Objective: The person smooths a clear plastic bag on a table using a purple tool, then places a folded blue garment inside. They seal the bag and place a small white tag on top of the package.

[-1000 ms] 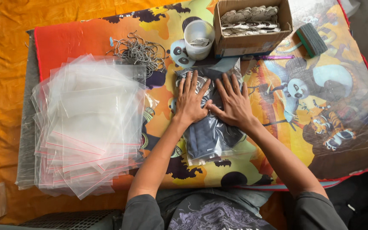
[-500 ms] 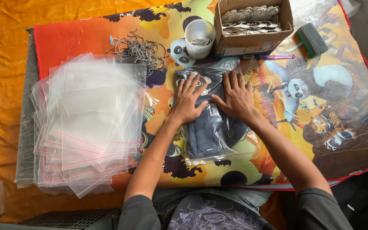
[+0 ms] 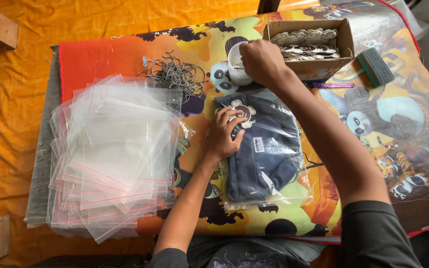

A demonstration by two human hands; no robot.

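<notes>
A dark navy garment sealed in a clear plastic bag (image 3: 266,159) lies on the colourful cartoon-print table cover (image 3: 398,149) in front of me. My left hand (image 3: 224,134) rests flat on the bag's upper left part, fingers spread by a small panda-shaped tag (image 3: 241,111). Farther back, my right hand (image 3: 261,62) is closed over the white roll of tape (image 3: 235,67) next to the cardboard box. Whether the fingers grip the roll is hidden by the hand's back.
A thick stack of clear zip bags (image 3: 115,154) lies at the left. A pile of metal ball chains (image 3: 174,74) sits behind it. An open cardboard box (image 3: 343,44) holds several panda tags. A green block (image 3: 376,67) and a purple pen (image 3: 331,85) lie at the back right.
My right hand has left the bagged garment and reached back to the white tape roll. My left hand stays on the bag, shifted slightly down and left.
</notes>
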